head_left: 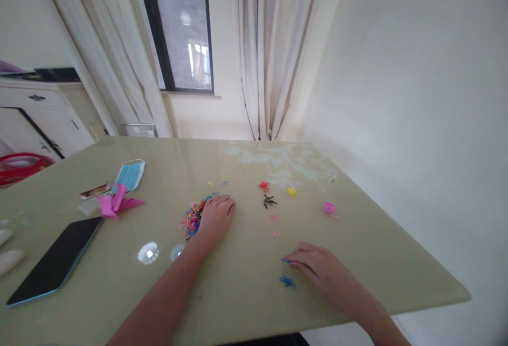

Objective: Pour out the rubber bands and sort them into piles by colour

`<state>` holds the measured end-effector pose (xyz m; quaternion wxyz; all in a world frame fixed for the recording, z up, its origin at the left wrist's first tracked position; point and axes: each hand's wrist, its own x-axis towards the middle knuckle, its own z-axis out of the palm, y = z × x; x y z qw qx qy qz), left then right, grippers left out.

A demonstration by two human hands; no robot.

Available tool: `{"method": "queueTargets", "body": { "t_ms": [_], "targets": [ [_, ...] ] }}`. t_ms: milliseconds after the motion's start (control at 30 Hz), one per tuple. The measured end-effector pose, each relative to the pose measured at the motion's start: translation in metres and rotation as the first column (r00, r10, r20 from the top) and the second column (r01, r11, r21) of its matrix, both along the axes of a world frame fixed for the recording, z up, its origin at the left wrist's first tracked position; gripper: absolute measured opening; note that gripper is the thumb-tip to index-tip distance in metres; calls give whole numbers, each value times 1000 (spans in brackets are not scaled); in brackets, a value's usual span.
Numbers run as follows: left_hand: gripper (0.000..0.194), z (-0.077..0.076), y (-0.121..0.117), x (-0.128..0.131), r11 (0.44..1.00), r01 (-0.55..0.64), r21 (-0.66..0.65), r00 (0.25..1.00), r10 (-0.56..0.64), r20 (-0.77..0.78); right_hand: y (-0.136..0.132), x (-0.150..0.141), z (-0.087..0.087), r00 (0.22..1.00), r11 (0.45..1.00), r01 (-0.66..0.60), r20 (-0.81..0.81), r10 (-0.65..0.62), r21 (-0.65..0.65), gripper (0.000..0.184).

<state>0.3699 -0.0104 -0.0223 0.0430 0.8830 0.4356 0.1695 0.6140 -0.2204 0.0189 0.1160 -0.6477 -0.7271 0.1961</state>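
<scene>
while the right hand (317,267) pinches a small blue piece (285,261) between thumb and fingertips, the left hand (216,217) lies palm down over the right side of a mixed heap (193,219) of little multicoloured pieces, its fingers bent and pointing right; whether it grips any of them i cannot tell, since the fingertips are turned away. the pinched piece is just off the tabletop or touching it, too small to say which, and on the near side of it a blue pile (288,282) lies close to the right hand. farther off, to the right of the left hand, the sorted colours sit apart from one another: a red pile (264,187) at the far end, a black pile (270,201) just nearer than it, a yellow pile (291,192) to their right, and a bright pink pile (329,208) farther right again. two small pale pink groups, a far one (274,217) and a near one (276,234), lie between the black pile and the right hand. on the left of the tabletop (238,298) a dark flat device (59,259) lies aslant, with a pink cloth (116,202) by its far end and a blue face mask (130,176) beyond that.
</scene>
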Motion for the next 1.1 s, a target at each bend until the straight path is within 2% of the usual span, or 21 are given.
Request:
{"method": "queueTargets", "body": {
  "t_ms": [167, 367, 467, 533, 667, 833, 1000, 1100],
  "targets": [
    [25, -1, 0, 0, 1000, -4, 4, 1000, 4, 16, -13, -4, -17, 998, 998, 57, 16, -58, 38, 31],
    [25, -1, 0, 0, 1000, -3, 9, 1000, 2, 21, -26, -5, -17, 994, 995, 80, -82, -75, 54, 30],
    [26, -2, 0, 0, 1000, -4, 10, 1000, 4, 12, -29, -7, -21, 991, 993, 112, -77, -110, 24, 31],
    [26, -2, 0, 1, 1000, -5, 11, 1000, 5, 6, -29, -9, -26, 993, 994, 106, -58, -105, 16, 21],
    [25, -1, -1, 1, 1000, -4, 12, 1000, 4, -4, -26, -13, -36, 999, 997, 47, 18, -48, 66, 20],
    [25, 0, -1, 1, 1000, -3, 15, 1000, 4, -6, -18, -15, -38, 985, 995, 22, 170, -40, 101, 13],
    [26, 0, -1, 1, 1000, 0, 22, 1000, 0, -6, 8, -15, -32, 989, 988, 34, 141, -55, 150, 13],
    [26, 0, -1, 1, 1000, 1, 27, 1000, -1, -9, 32, -20, -28, 994, 980, -8, 110, -14, 199, 16]
  ]
}}
